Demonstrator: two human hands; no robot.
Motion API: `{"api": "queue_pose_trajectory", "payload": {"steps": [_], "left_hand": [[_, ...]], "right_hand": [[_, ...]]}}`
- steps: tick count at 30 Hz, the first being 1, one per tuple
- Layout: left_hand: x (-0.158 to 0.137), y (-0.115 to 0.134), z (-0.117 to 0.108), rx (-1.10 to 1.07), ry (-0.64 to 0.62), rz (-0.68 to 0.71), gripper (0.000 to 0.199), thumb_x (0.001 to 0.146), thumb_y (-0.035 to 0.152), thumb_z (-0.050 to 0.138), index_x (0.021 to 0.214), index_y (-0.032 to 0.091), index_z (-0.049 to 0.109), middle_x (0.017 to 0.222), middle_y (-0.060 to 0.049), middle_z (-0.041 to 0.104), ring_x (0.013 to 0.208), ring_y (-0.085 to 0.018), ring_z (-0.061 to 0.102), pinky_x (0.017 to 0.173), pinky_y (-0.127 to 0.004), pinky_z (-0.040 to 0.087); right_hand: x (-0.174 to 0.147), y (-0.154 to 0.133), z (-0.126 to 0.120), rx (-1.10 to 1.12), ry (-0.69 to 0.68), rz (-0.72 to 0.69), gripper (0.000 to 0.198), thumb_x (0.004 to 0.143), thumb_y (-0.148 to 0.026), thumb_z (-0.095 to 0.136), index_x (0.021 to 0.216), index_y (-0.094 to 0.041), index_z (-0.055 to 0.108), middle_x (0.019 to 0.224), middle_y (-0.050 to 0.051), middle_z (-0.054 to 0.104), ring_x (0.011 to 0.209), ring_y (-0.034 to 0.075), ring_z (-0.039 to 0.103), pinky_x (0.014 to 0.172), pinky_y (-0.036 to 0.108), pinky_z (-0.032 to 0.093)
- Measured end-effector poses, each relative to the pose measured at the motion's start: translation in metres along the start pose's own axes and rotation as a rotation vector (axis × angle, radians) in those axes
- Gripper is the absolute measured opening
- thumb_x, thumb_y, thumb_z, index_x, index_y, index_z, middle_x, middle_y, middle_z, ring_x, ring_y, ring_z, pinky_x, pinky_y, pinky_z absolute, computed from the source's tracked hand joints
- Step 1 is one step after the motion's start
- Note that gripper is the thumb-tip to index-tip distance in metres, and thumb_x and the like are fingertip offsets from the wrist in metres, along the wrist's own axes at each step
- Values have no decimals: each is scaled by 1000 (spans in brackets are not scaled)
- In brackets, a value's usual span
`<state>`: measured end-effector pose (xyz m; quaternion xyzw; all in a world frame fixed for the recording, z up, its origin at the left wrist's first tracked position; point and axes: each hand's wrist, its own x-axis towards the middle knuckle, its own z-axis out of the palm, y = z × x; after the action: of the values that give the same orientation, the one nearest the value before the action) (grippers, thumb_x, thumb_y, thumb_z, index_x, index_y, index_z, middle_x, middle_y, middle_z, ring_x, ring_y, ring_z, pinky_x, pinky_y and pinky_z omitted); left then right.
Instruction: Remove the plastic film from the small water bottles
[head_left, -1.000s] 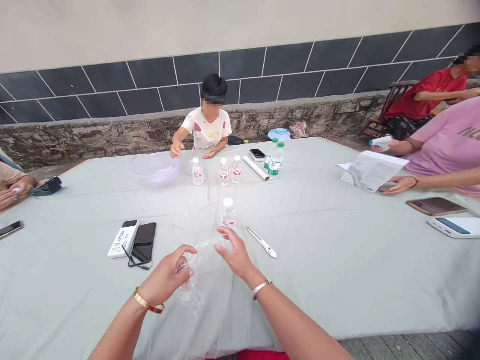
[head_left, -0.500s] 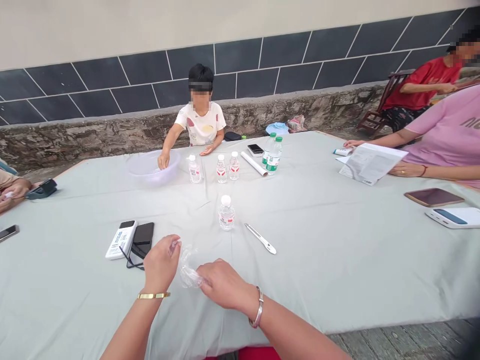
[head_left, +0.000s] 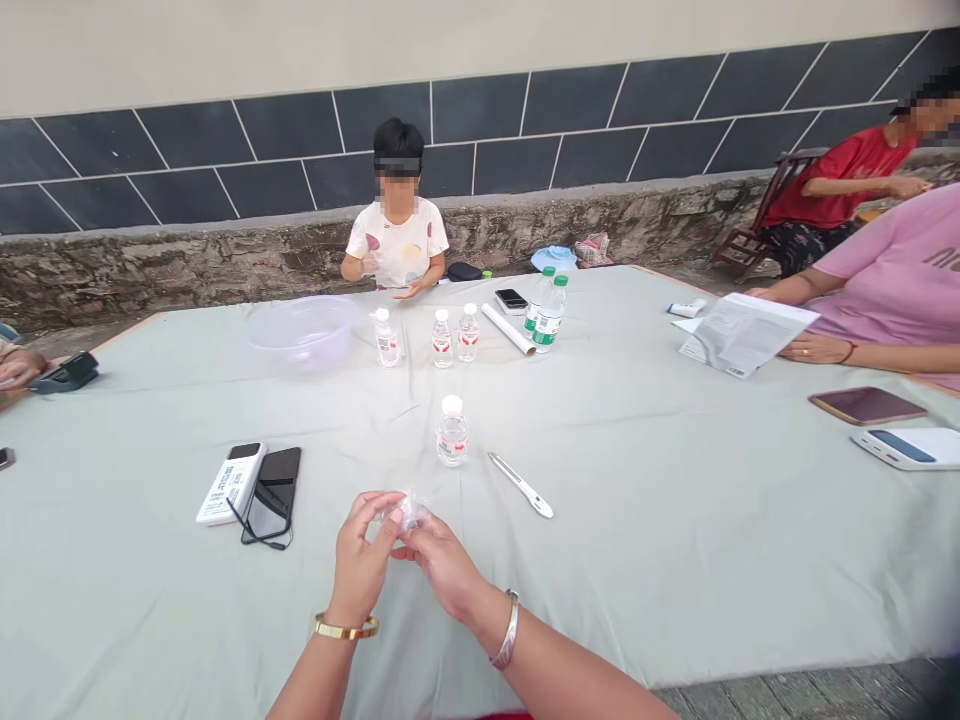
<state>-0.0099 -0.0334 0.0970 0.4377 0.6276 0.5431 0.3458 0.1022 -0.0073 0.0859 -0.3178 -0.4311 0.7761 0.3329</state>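
Note:
Crumpled clear plastic film (head_left: 409, 512) is bunched between my two hands, above the near part of the table. My left hand (head_left: 367, 545), with a gold bangle at its wrist, pinches it from the left. From the right, my right hand (head_left: 442, 560) grips the same film; a silver bangle circles that wrist. Just beyond them a small water bottle (head_left: 452, 435) with a white cap stands upright. A white utility knife (head_left: 520, 485) lies to its right. Left of my hands are a white power bank (head_left: 231, 485) and a black phone (head_left: 272, 495) with a strap.
Across the cloth-covered table (head_left: 637, 520), a person (head_left: 397, 235) sits beside a clear basin (head_left: 300, 335). Several bottles and a white roll (head_left: 508, 330) stand or lie mid-table. At right, another person holds a leaflet (head_left: 746, 335) near a phone (head_left: 866, 405) and white device (head_left: 911, 448).
My hands have come together, and the film between them is gathered into a smaller bunch. The person opposite has drawn a hand back from the basin.

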Motion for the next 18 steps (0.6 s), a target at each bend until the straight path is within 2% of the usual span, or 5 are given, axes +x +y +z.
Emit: {"api": "queue_pose_trajectory", "payload": {"steps": [4,8,10,14,18], "left_hand": [[-4,-7,5,249,93,188,29,72,44,61,92,25,71,125,-8,49,115,-28,46,95,-44,40],[9,-14,3,58,-18,2,37,72,46,62,99,21,68,108,-9,63,100,-24,58,87,-36,47],[21,-20,-1,-56,58,-133,43,68,46,66,100,18,65,101,-9,65,89,-21,61,81,-35,50],[43,-33,-8,-327,227,-313,51,58,44,74,98,16,61,88,-5,65,73,-16,61,67,-32,54],[48,-44,1,-386,259,-390,47,54,42,77,90,16,62,80,-2,64,64,-12,59,59,-27,52]], "right_hand": [[-5,-14,-3,158,-93,29,32,79,-35,54,107,-22,61,113,6,59,111,21,50,91,36,40],[1,-18,-25,-143,-159,6,31,79,-39,54,104,-22,63,108,5,62,103,20,53,88,36,42],[10,-15,-48,-422,6,-62,32,77,-41,55,101,-21,63,104,6,62,94,20,56,85,37,43],[41,-5,-101,-763,608,-204,48,72,-40,57,116,-19,52,113,10,56,74,17,56,77,38,45],[77,5,-123,-870,659,-234,63,66,-39,63,122,-18,45,112,11,56,63,15,53,70,36,46]]}}
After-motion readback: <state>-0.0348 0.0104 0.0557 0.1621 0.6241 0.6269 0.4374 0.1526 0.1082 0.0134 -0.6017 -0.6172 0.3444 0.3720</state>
